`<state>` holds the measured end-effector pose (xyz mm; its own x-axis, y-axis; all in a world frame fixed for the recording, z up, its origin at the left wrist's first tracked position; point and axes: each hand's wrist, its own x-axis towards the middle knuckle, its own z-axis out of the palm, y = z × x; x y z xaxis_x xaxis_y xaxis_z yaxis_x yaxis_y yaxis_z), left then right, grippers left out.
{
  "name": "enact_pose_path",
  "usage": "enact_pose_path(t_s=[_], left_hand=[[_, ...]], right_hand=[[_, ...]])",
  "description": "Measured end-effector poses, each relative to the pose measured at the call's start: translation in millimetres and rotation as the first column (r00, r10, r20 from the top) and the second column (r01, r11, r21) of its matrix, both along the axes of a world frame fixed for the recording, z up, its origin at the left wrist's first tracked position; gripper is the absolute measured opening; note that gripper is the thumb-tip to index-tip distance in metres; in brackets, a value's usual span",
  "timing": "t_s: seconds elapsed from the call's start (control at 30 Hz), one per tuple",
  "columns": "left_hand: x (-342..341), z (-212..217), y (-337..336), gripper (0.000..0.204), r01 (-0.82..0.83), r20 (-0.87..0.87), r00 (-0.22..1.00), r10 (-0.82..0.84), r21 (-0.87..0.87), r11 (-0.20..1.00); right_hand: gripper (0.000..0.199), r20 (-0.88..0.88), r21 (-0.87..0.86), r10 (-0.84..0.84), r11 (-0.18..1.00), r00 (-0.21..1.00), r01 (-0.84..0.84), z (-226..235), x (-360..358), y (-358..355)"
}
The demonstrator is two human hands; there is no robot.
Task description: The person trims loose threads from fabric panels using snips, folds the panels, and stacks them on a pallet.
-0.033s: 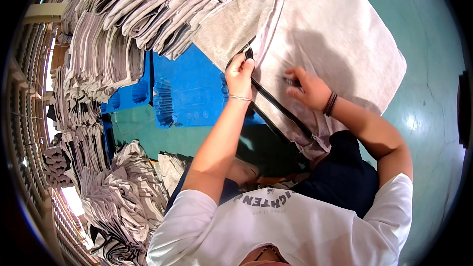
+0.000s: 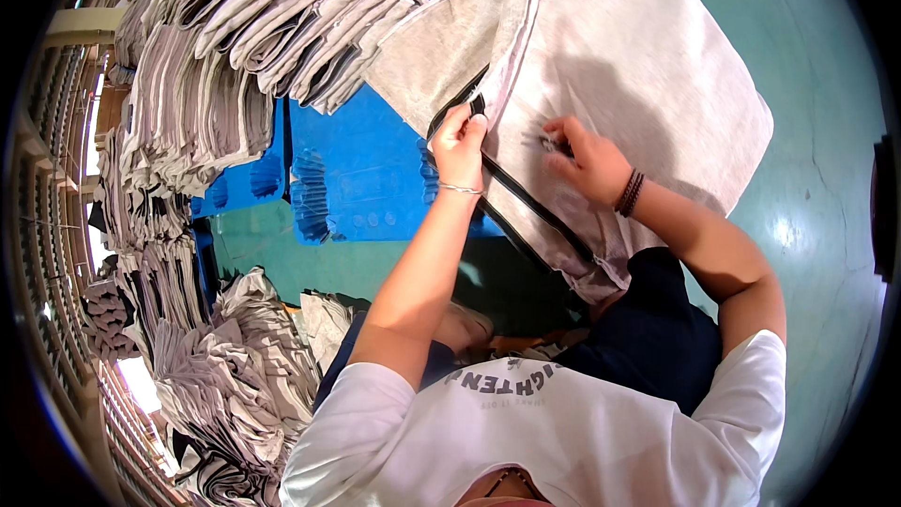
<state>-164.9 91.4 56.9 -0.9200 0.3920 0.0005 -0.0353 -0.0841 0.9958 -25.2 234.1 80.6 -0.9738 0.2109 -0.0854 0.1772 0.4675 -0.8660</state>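
A glossy green floor (image 2: 807,225) fills the right side of the view, with a blue plastic pallet (image 2: 361,178) lying on it toward the middle.

The left hand (image 2: 460,145) sits just above centre, its fingers closed in a pinch on the dark zipper edge (image 2: 526,202) of a large grey fabric piece (image 2: 638,66), near the zipper's upper end. A thin bracelet circles that wrist. The right hand (image 2: 587,164) lies at about 3 o'clock from the left one, close by, palm down on the grey cloth; its fingertips press together on a small metal-looking bit (too small to tell exactly what it is). Dark bead bands ring the right wrist.

The grey fabric piece spreads from the person's lap up toward 12 and 1 o'clock, draped partly over the pallet and partly over the floor. The zipper edge runs diagonally from beneath the left hand down toward 5 o'clock, ending near the person's dark trousers (image 2: 648,338).

At 10 to 11 o'clock from the hands, tall stacks of folded grey garments (image 2: 235,47) rest on the pallet. At 7 to 8 o'clock a looser heap of grey garments (image 2: 225,366) lies on the floor beside the person's left side. Along the far left rim, a metal shelf frame (image 2: 47,225) curves with the lens.
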Motion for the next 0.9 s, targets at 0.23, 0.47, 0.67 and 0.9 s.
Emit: enact_pose_path(t_s=[0.23,0.47,0.67,0.9], left_hand=[[18.9,-5.4,5.6,0.018,0.071,-0.239,0.965,-0.105,-0.145,0.987],[20.4,-2.7,4.1,0.018,0.122,-0.391,0.898,-0.203,-0.221,0.968],[22.7,4.5,4.5,0.018,0.100,-0.406,0.890,-0.207,-0.269,0.958],[21.9,10.3,4.2,0.018,0.080,-0.435,0.876,-0.208,-0.294,0.952]], right_hand=[[0.025,-0.254,0.059,-0.138,0.986,0.957,0.158,26.9,-9.4,11.3],[0.025,-0.289,0.223,-0.090,0.962,0.953,0.159,32.6,-18.3,11.2],[0.027,-0.246,0.184,-0.099,0.972,0.964,0.147,28.6,-18.2,10.5],[0.026,-0.173,0.084,-0.154,0.982,0.973,0.170,35.6,-17.0,22.4]])
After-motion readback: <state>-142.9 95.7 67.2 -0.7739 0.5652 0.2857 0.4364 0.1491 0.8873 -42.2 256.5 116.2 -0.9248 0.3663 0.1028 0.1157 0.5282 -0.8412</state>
